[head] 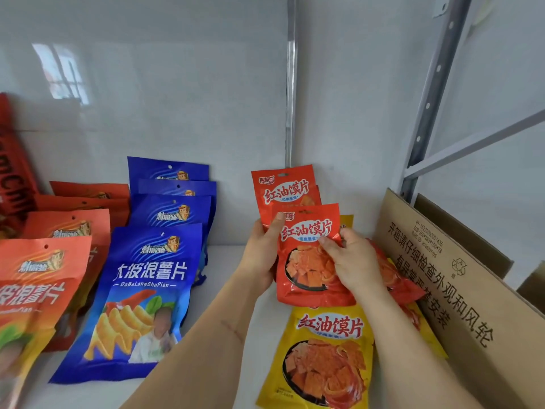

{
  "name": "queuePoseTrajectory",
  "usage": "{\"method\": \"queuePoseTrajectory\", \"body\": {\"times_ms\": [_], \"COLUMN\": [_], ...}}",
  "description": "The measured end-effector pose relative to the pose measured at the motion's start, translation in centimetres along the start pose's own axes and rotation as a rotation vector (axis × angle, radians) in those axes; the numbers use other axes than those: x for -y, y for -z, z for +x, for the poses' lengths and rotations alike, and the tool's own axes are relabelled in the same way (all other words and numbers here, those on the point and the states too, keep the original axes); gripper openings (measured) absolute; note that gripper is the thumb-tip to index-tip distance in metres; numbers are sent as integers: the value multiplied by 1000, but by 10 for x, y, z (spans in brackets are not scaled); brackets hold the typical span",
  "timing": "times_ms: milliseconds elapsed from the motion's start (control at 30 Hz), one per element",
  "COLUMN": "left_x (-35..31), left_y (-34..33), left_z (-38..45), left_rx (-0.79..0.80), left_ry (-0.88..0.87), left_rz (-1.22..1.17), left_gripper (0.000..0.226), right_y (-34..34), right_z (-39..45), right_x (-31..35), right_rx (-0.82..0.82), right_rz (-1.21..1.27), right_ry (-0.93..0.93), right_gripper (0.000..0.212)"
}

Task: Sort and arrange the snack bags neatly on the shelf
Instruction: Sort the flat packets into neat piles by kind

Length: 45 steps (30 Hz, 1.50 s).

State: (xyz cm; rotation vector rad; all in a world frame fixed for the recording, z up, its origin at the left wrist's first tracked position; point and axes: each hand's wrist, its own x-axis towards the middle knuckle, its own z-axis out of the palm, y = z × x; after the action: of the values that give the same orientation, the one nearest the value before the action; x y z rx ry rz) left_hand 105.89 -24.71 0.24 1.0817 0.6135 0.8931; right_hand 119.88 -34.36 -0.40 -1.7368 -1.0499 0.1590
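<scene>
Both hands hold a red snack bag [306, 231] upright over the white shelf [224, 267]. My left hand [261, 255] grips its left edge, thumb on the front. My right hand [354, 261] pinches its right side. Behind it another red bag [284, 190] of the same kind stands against the back wall. A yellow bag [321, 355] lies flat below, with more red and yellow bags partly hidden under my right hand.
A row of blue chip bags [141, 302] stands left of centre, a row of orange bags [38, 278] further left. A dark red bag [11, 178] leans at the far left. An open cardboard box [460, 290] sits at the right beside the metal shelf post [427, 113].
</scene>
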Motion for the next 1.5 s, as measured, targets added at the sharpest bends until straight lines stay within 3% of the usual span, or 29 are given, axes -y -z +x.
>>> {"method": "queuePoseTrajectory", "body": {"times_ms": [167,267,400,533,633,800,1000,1067,1167,1300,1400,1500], "left_x": [1,-2,-4,-4,-6,-8,-12,-17,-25,-33,-33,-38], "left_y": [16,36,51,54,57,56,50,47,45,44,47,53], "left_z": [6,9,9,8,8,7,7,7,9,7,2,-2], "left_rx": [-37,-80,-95,-113,-119,-125,-153,-155,-149,-152,-172,-209], "left_ry": [-22,-47,-29,-21,-21,-41,-72,-90,-109,-138,-154,-137], "left_rz": [20,6,5,37,41,55,66,60,40,61,82,74], "left_gripper": [41,35,32,33,35,32,37,34,32,26,17,30], "right_y": [12,34,32,27,25,34,55,52,40,35,41,57], "right_z": [-2,1,1,0,0,-4,1,6,7,7,5,3], "right_x": [1,-12,-24,-19,-17,-9,29,45,60,61,63,73], "right_rx": [-68,-152,-24,87,43,-232,-345,-299,-171,-147,-101,-92], "right_rz": [-1,-202,-601,-665,-671,-475,-162,-40,90,204,456,663], "right_ry": [-53,-141,-265,-411,-426,-179,55,79,8,-19,-63,-103], "right_gripper": [28,40,54,74,80,66,55,49,56,57,31,11]}}
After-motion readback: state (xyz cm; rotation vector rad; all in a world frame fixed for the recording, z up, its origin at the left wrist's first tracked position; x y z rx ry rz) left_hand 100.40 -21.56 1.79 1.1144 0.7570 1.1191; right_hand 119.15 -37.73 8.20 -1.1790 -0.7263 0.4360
